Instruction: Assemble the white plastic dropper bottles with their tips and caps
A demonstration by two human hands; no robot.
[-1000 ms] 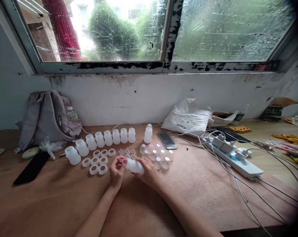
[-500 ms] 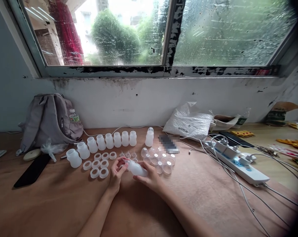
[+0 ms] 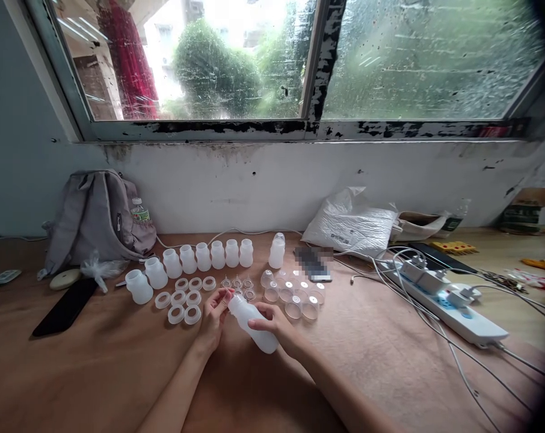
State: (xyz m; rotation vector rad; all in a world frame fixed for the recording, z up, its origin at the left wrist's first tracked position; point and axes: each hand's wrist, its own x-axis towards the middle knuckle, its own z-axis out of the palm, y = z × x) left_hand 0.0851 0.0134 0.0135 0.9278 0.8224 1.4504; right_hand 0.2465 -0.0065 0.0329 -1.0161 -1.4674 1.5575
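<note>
Below a wide, streaked window [image 3: 249, 78], a brown table [image 3: 119, 379] runs along the wall [image 3: 200, 186]. Against that wall, far left, leans a grey backpack [image 3: 92, 213]; toward the right sits a silvery bag [image 3: 351, 218], with a white power strip [image 3: 484, 328] nearer and further right, its pale cables [image 3: 520, 361] sprawling well apart from both hands. A flat black slab [image 3: 65, 308] lies before the backpack. At the middle, on the near side, the right hand [image 3: 276, 323] is wrapped around the body of a tilted frosted bottle [image 3: 249, 322]; the left hand [image 3: 215, 310] has its fingers bent together at the mouth, and what they grip I cannot tell. Beyond stands a capped bottle [image 3: 277, 252], upright; left of it, a row of bottles [image 3: 188, 260] curves toward the backpack. Clear domed caps [image 3: 293, 309] cluster just beyond the right hand, white rings [image 3: 192, 322] lie left of the left hand, and small clear pointed pieces [image 3: 236, 284] sit right behind it, the nearest partly hidden.
</note>
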